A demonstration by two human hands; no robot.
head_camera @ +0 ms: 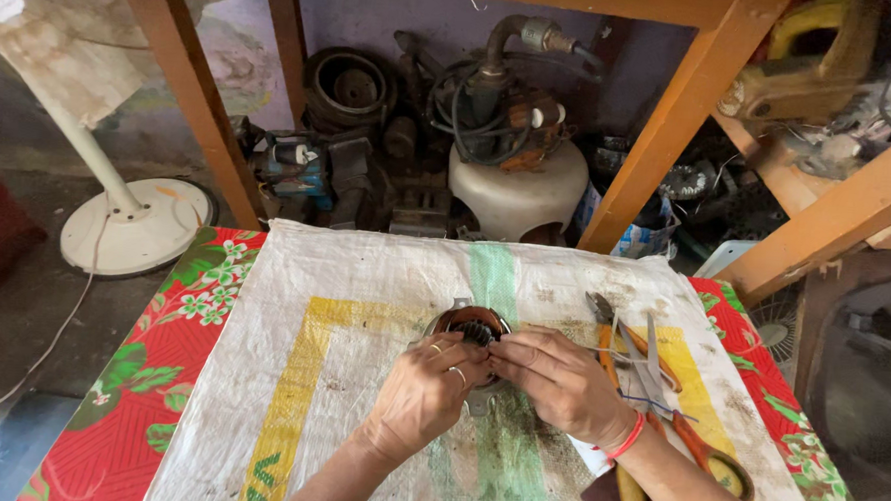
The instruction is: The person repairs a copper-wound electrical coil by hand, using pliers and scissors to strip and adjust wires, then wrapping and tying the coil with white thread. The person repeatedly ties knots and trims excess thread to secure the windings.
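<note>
From the head view, the left hand (421, 392) and right hand (558, 382) are both pinching a small motor stator (474, 332) on the woven sack (364, 277) — probably heavy, rigid, its copper windings fragile — so hold the metal rim just beyond the fingertips.

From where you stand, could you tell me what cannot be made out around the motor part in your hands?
- Head view: the near half of the round motor part is hidden by the left hand and right hand.
- What the fingertips grip is too small to tell.
- The orange-handled scissors are partly covered by the right forearm.
- The yellow handle is cut off by the bottom edge.
</note>
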